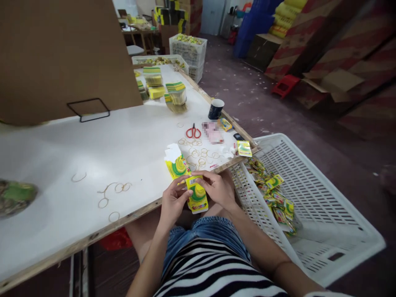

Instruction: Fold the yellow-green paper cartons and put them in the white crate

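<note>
A small yellow-and-green carton is held at the table's front edge, above my lap. My left hand grips its left side with curled fingers. My right hand pinches its upper right side. A second yellow-and-green carton with an open white flap stands on the white table just behind my hands. Loose rubber bands lie scattered on the table beyond it.
A white plastic crate at my right holds several yellow-green packets. Red scissors, a dark cup and stacks of flat cartons sit further back. A brown cardboard sheet stands at the left.
</note>
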`<state>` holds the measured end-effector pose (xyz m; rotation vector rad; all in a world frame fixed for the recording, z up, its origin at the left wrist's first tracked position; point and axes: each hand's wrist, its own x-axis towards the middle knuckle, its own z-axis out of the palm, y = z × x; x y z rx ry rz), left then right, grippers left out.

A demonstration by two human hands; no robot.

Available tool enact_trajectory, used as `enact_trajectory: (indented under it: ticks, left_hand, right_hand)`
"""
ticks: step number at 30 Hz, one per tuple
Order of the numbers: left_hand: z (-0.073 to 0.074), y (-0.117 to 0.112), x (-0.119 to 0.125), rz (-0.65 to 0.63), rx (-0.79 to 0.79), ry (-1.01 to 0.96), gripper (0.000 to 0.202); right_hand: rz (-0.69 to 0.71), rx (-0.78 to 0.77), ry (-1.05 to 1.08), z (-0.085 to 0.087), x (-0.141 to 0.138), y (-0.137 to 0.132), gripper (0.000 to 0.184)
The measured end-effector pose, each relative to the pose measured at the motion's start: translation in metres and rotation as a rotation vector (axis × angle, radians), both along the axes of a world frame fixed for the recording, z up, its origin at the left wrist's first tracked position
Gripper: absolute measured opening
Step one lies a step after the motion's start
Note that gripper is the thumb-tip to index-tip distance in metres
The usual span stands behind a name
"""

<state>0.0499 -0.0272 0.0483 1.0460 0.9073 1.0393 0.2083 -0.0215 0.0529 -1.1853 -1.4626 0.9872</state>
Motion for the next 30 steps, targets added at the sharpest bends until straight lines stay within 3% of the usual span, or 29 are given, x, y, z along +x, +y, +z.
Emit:
enact_trajectory:
  ticks: [2, 3, 6, 7, 9, 10, 12, 15, 17, 20, 23, 26, 28, 30]
  left_hand:
    - [-0.001, 0.003, 0.007, 0.020, 0.045, 0.025, 0.050]
    - [-0.003, 0.005, 0.010, 0.027, 0.074, 0.045, 0.054]
    - [-0.009, 0.014, 0.010, 0.071, 0.179, 0.131, 0.064]
    - [-0.013, 0.017, 0.008, 0.096, 0.206, 0.168, 0.063]
    - [-0.020, 0.021, 0.006, 0.146, 0.238, 0.240, 0.058]
    - [-0.023, 0.022, 0.005, 0.161, 0.251, 0.273, 0.055]
    - [-0.027, 0.023, 0.005, 0.166, 0.291, 0.334, 0.051]
    - [-0.028, 0.022, -0.001, 0.165, 0.360, 0.435, 0.048]
    - [-0.025, 0.022, -0.009, 0.200, 0.396, 0.511, 0.046]
    - [-0.021, 0.025, -0.022, 0.269, 0.459, 0.634, 0.044]
    - [-0.025, 0.030, -0.027, 0.280, 0.550, 0.774, 0.042]
    - [-0.037, 0.033, -0.024, 0.192, 0.599, 0.927, 0.044]
    - [-0.046, 0.034, -0.021, 0.125, 0.604, 1.016, 0.048]
    - [-0.051, 0.034, -0.017, 0.091, 0.616, 1.075, 0.052]
  right_hand:
    - [-0.083, 0.041, 0.000, -0.002, 0.014, 0.002, 0.023]
    - [-0.188, 0.100, -0.051, -0.001, 0.028, 0.003, 0.023]
    - [-0.689, 0.311, -0.383, 0.006, 0.090, 0.007, 0.026]
    - [-0.840, 0.325, -0.538, 0.008, 0.113, 0.009, 0.027]
    - [-1.005, 0.243, -0.784, 0.009, 0.150, 0.014, 0.029]
    - [-0.993, 0.186, -0.855, 0.006, 0.161, 0.017, 0.028]
    - [-0.834, 0.060, -0.968, -0.006, 0.167, 0.023, 0.024]
    - [-0.551, -0.124, -1.090, -0.030, 0.155, 0.030, 0.022]
    - [-0.500, -0.182, -1.114, -0.040, 0.148, 0.033, 0.030]
    - [-0.619, -0.128, -1.068, -0.040, 0.154, 0.032, 0.040]
    - [-0.925, -0.054, -0.999, -0.031, 0.174, 0.021, 0.044]
    - [-1.169, -0.063, -0.972, -0.029, 0.189, 0.004, 0.051]
    - [-1.212, -0.071, -0.973, -0.036, 0.187, -0.005, 0.055]
    - [-1.153, -0.037, -0.932, -0.047, 0.171, -0.009, 0.052]
